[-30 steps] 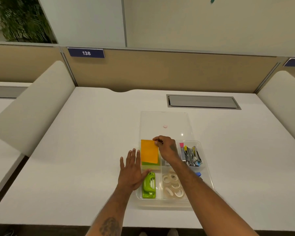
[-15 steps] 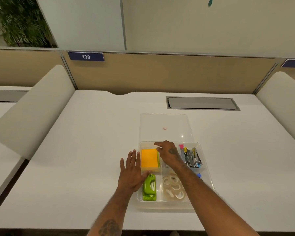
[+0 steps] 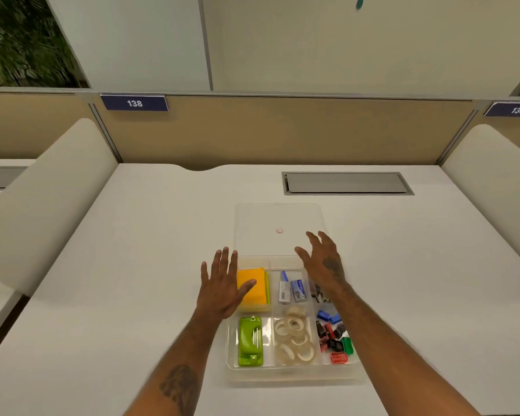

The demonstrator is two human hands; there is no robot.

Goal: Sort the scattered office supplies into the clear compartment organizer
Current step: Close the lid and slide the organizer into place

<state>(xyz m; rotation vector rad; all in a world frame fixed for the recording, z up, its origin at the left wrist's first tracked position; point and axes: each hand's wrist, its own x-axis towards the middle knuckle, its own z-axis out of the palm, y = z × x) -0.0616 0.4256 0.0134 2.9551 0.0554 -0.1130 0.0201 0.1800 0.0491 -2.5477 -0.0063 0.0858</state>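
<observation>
Organizer [image 3: 291, 375] sits on the white surface [image 3: 132, 295], compartments filled: orange sticky notes [image 3: 252, 285], green hole punch [image 3: 249, 340], tape rolls [image 3: 294, 337], staple boxes [image 3: 291, 291], binder clips [image 3: 333, 337]. No loose supplies visible, so sorting looks done (clear lid [image 3: 278, 226] still off, just behind). Left hand [image 3: 222, 283] and right hand [image 3: 321, 259] hover with fingers spread, each grip released.

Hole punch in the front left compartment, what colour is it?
Lime green hole punch, head view.

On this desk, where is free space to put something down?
Bare desk lies left of the left hand, and right of the organizer. The clear lid behind it holds one small pink dot. The organizer's compartments are crowded.
</observation>
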